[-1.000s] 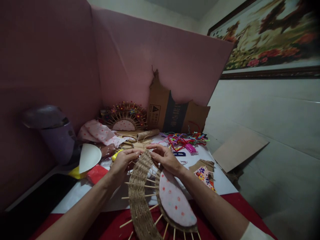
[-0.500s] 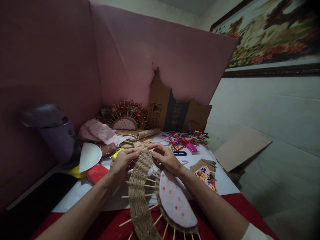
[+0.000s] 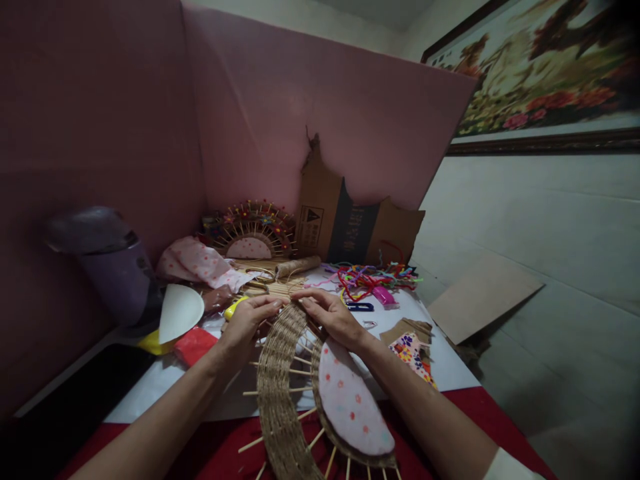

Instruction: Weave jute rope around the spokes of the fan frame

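A half-round woven fan is tilted toward me, its twine band wound over thin wooden sticks that spread from a half-circle of dotted pink cloth. My left hand pinches the far end of the twine band from the left, thumb and forefinger close together. From the right, my right hand grips the same end, fingertips nearly meeting those of the left. Exactly what lies between the fingertips is too small to make out. The fan's lower edge runs out of view at the bottom.
Behind stands a similar fan with small coloured flowers, beside torn cardboard. Tangled pipe cleaners, a blue utility knife and patterned fabric lie to the right. Leftward are a white paper half-disc, a purple container and dotted cloth.
The fingers of my right hand have shifted slightly left and down at the band's end. My left hand and the fan hold nearly the same place.
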### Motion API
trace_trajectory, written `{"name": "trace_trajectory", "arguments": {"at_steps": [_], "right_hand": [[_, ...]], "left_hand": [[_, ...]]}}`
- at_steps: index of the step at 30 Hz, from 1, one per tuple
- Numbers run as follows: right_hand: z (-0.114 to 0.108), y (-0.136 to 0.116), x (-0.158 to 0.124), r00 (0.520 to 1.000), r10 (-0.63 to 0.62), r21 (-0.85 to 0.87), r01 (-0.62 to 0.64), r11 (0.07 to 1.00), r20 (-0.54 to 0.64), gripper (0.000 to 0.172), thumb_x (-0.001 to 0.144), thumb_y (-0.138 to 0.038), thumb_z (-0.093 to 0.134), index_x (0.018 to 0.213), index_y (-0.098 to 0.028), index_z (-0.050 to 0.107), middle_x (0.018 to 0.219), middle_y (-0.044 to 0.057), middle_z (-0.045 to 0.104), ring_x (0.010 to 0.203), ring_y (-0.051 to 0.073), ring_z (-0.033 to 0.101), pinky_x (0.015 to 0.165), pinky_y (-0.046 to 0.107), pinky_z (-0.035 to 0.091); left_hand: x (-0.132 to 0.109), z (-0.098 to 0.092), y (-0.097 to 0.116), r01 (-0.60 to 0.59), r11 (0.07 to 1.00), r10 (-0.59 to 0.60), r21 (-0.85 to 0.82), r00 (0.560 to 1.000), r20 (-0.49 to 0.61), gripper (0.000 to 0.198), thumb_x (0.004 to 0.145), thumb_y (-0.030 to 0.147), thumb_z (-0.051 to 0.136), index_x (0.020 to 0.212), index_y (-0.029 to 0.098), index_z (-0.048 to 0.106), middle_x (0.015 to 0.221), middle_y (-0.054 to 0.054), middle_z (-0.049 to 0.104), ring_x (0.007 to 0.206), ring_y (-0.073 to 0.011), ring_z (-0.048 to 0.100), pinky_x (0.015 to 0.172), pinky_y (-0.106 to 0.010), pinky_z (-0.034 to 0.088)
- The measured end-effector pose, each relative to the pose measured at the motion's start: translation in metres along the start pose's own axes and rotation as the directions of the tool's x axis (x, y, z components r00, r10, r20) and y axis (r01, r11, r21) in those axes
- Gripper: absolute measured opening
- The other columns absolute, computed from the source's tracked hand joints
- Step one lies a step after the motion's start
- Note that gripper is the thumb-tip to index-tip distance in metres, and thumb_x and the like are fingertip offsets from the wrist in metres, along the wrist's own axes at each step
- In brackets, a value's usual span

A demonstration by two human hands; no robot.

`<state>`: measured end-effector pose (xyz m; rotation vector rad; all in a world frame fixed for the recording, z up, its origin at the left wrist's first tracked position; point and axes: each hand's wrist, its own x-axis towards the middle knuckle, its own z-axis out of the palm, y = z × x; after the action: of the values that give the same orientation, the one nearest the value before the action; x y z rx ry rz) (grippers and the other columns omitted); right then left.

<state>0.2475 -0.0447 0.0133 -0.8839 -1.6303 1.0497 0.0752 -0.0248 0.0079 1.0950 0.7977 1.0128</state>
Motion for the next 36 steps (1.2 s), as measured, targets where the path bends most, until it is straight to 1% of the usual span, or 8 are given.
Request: {"name": "trace_trajectory", "arguments": {"at_steps": [4, 9, 14, 18, 21, 30, 34, 36], "right_hand": [[0.001, 0.001, 0.001, 0.999, -0.022, -0.035, 0.021, 0.999, -0.029, 0.024, 0.080, -0.038, 0.051, 0.089, -0.020, 0.063, 0.080, 0.001, 0.057, 0.073, 0.012, 0.049, 0.064, 0.024, 0.036], [-0.005, 0.001, 0.000, 0.990, 0.141, 0.138, -0.136, 0.981, -0.027, 0.036, 0.075, -0.045, 0.056, 0.104, -0.023, 0.056, 0.070, -0.003, 0.053, 0.052, 0.007, 0.043, 0.049, 0.020, 0.032], [-0.011, -0.007, -0.016, 0.905, 0.426, 0.332, -0.397, 0.856, -0.017, 0.040, 0.070, -0.046, 0.062, 0.097, -0.018, 0.055, 0.075, 0.000, 0.057, 0.059, 0.008, 0.053, 0.053, 0.020, 0.037], [-0.009, -0.006, -0.040, 0.846, 0.526, 0.337, -0.523, 0.783, 0.091, 0.038, 0.067, -0.046, 0.065, 0.088, -0.015, 0.056, 0.067, 0.000, 0.058, 0.054, 0.010, 0.052, 0.053, 0.022, 0.040], [-0.004, -0.001, -0.053, 0.827, 0.549, 0.381, -0.548, 0.744, 0.118, 0.042, 0.060, -0.041, 0.072, 0.088, -0.015, 0.057, 0.063, 0.000, 0.059, 0.055, 0.012, 0.054, 0.055, 0.024, 0.042], [0.005, 0.004, -0.053, 0.886, 0.461, 0.421, -0.440, 0.793, 0.058, 0.038, 0.055, -0.030, 0.076, 0.085, -0.013, 0.060, 0.071, 0.002, 0.062, 0.062, 0.014, 0.059, 0.064, 0.029, 0.045], [0.003, 0.006, -0.055, 0.896, 0.442, 0.428, -0.413, 0.804, 0.033, 0.038, 0.056, -0.029, 0.076, 0.087, -0.013, 0.061, 0.075, 0.004, 0.064, 0.063, 0.014, 0.060, 0.064, 0.028, 0.045], [0.003, 0.008, -0.055, 0.899, 0.439, 0.436, -0.401, 0.806, 0.015, 0.040, 0.054, -0.029, 0.077, 0.086, -0.013, 0.061, 0.073, 0.004, 0.064, 0.061, 0.014, 0.059, 0.062, 0.027, 0.045]], "left_hand": [[0.002, -0.001, -0.002, 0.002, 1.000, -0.002, 0.007, 1.000, -0.012, 0.018, 0.061, 0.026, 0.067, 0.074, 0.012, 0.066, 0.055, 0.003, 0.052, 0.042, -0.0027, 0.038, 0.039, -0.015, 0.023], [0.002, -0.001, -0.001, -0.010, 1.000, 0.010, 0.014, 1.000, -0.008, 0.019, 0.061, 0.026, 0.067, 0.075, 0.013, 0.067, 0.060, 0.001, 0.055, 0.044, -0.0032, 0.040, 0.039, -0.015, 0.023], [0.003, -0.003, -0.001, 0.003, 1.000, -0.003, 0.008, 1.000, -0.007, 0.019, 0.062, 0.026, 0.066, 0.077, 0.013, 0.066, 0.057, 0.002, 0.054, 0.042, -0.0026, 0.039, 0.039, -0.014, 0.022], [0.005, -0.006, -0.003, 0.010, 1.000, -0.010, -0.010, 0.999, -0.040, 0.022, 0.062, 0.027, 0.067, 0.079, 0.013, 0.066, 0.054, 0.004, 0.050, 0.039, -0.0016, 0.034, 0.037, -0.014, 0.019], [0.006, -0.008, -0.003, 0.012, 1.000, -0.011, 0.003, 0.999, -0.049, 0.022, 0.062, 0.028, 0.067, 0.078, 0.013, 0.065, 0.053, 0.004, 0.048, 0.038, -0.0013, 0.032, 0.036, -0.014, 0.017], [-0.001, -0.006, 0.004, -0.019, 0.996, 0.024, 0.093, 0.998, -0.058, 0.020, 0.063, 0.030, 0.067, 0.070, 0.012, 0.063, 0.052, 0.005, 0.045, 0.038, -0.0010, 0.030, 0.037, -0.015, 0.018], [0.001, -0.006, 0.006, 0.006, 0.979, 0.021, 0.206, 0.992, -0.128, 0.026, 0.061, 0.036, 0.067, 0.059, 0.012, 0.057, 0.041, 0.007, 0.038, 0.036, -0.0026, 0.026, 0.038, -0.018, 0.015], [0.002, -0.006, 0.006, -0.035, 0.952, 0.086, 0.303, 0.984, -0.156, 0.027, 0.061, 0.036, 0.066, 0.055, 0.013, 0.055, 0.039, 0.008, 0.036, 0.037, -0.0035, 0.026, 0.039, -0.019, 0.016]]}}
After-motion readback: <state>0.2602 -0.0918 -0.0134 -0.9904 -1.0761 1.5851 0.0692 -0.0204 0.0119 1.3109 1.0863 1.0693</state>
